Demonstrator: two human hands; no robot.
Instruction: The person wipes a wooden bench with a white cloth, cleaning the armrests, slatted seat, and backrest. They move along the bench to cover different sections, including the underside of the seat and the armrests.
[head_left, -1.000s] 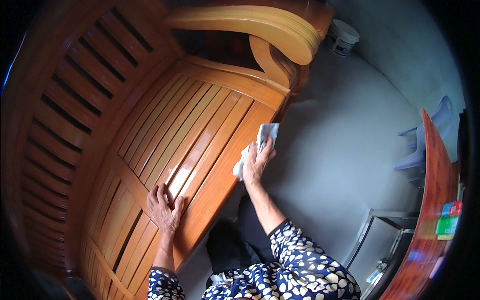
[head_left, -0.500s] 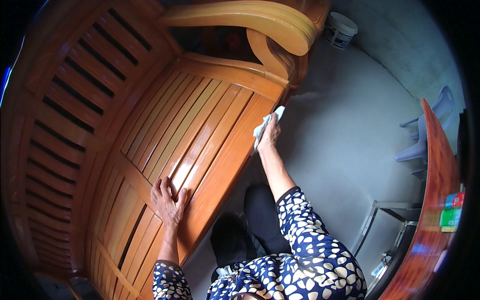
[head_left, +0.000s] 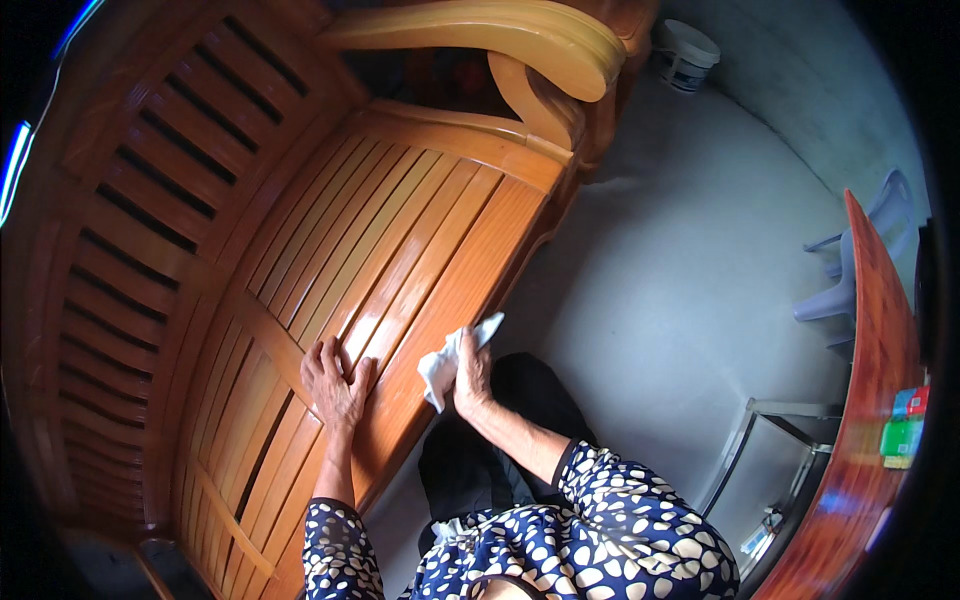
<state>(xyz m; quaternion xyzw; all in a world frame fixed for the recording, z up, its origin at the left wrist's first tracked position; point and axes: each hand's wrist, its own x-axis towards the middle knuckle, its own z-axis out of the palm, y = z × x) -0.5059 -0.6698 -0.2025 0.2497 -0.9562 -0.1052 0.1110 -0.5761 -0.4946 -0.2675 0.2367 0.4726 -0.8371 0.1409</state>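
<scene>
A glossy wooden bench (head_left: 490,235) with a slatted seat and slatted back fills the left and middle of the view. At the seat's front edge, my right hand (head_left: 472,377) is closed around a white cloth (head_left: 437,370), whose ends stick out on both sides of the fingers. The cloth lies against the front rail. My left hand (head_left: 336,384) rests flat on the seat slats, fingers spread and holding nothing. Beyond both hands, a thick curved armrest (head_left: 480,28) closes the bench's far end.
A white bucket (head_left: 688,55) stands on the grey floor by the wall. To the right are a grey-blue plastic chair (head_left: 835,298) and a reddish wooden tabletop (head_left: 868,400) with a green and red package (head_left: 903,430). Below it stands a metal-framed cabinet (head_left: 765,460).
My right hand has drawn the cloth back along the bench's front edge, toward me and to the left. My left hand has stayed in place on the slats.
</scene>
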